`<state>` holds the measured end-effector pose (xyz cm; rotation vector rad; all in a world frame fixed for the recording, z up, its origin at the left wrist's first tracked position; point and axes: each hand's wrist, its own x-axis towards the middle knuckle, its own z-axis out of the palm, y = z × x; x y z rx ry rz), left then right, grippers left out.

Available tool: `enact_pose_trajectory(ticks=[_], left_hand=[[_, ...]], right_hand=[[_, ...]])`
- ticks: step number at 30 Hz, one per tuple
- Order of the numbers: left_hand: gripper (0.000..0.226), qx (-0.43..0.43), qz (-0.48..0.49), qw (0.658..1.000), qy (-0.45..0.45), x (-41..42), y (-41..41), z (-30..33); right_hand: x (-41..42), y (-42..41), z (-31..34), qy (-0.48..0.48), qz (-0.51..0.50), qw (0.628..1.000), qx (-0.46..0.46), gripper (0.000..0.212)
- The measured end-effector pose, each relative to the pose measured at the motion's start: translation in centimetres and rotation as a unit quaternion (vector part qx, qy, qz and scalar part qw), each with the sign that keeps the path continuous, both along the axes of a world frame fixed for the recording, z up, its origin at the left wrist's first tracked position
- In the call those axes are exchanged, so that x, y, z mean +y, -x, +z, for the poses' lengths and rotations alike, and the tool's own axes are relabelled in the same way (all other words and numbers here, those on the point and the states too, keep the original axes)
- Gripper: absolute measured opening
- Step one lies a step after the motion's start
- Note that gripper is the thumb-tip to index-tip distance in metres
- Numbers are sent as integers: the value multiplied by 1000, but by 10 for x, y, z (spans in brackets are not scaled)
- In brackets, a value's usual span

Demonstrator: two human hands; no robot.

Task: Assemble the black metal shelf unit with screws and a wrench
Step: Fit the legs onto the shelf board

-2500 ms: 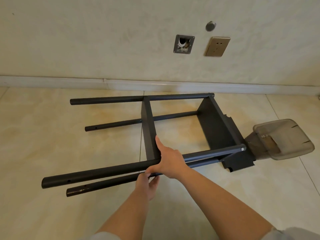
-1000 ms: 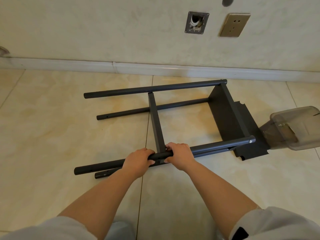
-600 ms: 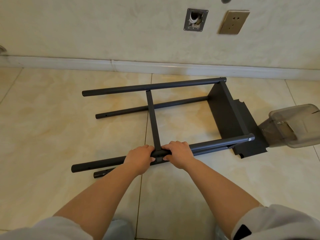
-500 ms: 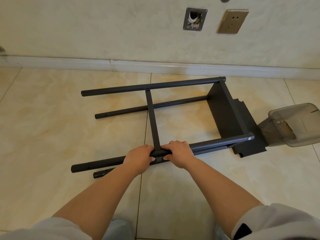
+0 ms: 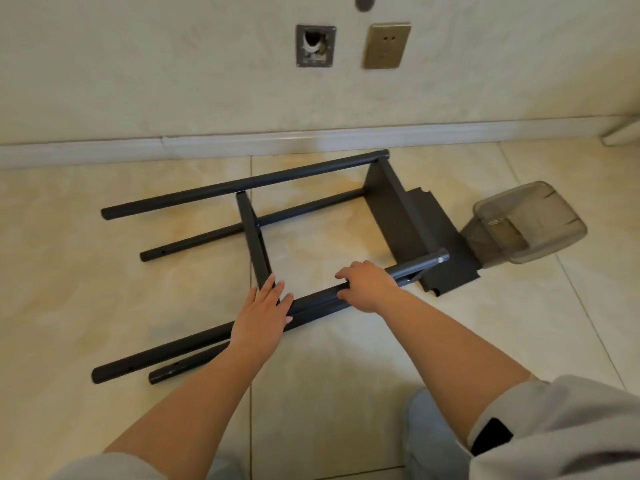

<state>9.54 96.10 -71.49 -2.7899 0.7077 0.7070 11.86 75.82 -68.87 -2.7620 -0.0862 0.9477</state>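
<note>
Shelf unit: one black metal shelf unit (image 5: 394,216) lies on its side on the tiled floor (image 5: 346,358), near the wall.
Poles: I count four long black poles. The far top pole (image 5: 242,184) and a lower one behind it (image 5: 207,237) are on the wall side; the near top pole (image 5: 173,349) and a shorter-looking one under it (image 5: 187,367) are on the person's side.
Panels: two panels join the poles, a narrow one in the middle (image 5: 258,244) and a wide one at the right end (image 5: 398,220). One more flat black panel (image 5: 446,251) lies on the floor just beside the right end; whether it is fixed to the frame I cannot tell.
Left hand: the left hand (image 5: 265,315) lies on the near top pole where the middle panel meets it, fingers straight and spread, pressing and not gripping.
Right hand: the right hand (image 5: 367,284) is on the same pole, further to the right, fingers curled over it and holding it.
Box: one clear plastic box (image 5: 530,223) rests on the floor at the right, touching the flat panel's edge.
Wall: one socket plate (image 5: 386,46), one open square wall box (image 5: 316,46) and one round cap (image 5: 364,1).
Sleeves: two grey sleeves, one at each lower corner.
</note>
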Motion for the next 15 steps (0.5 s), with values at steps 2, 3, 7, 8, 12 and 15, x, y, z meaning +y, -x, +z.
enact_pose_trajectory(ticks=[2, 3, 7, 8, 12, 15], left_hand=[[48, 18, 13, 999, 31, -13, -1, 1], [48, 28, 26, 998, 49, -20, -2, 2], [48, 26, 19, 995, 92, -54, -6, 5], [49, 20, 11, 994, 103, -64, -7, 4], [56, 16, -25, 988, 150, -115, -9, -1], [62, -8, -76, 985, 152, -152, -9, -5]], right_hand=[[-23, 4, 2, -2, -38, 999, -7, 45], [-33, 6, 3, -5, -56, 998, -11, 42], [-58, 14, 2, -12, -63, 997, -31, 38], [-62, 17, 1, -13, -57, 998, -39, 39], [-78, 24, -3, -7, -49, 996, -80, 46], [-99, 24, -8, 13, -61, 990, -124, 43]])
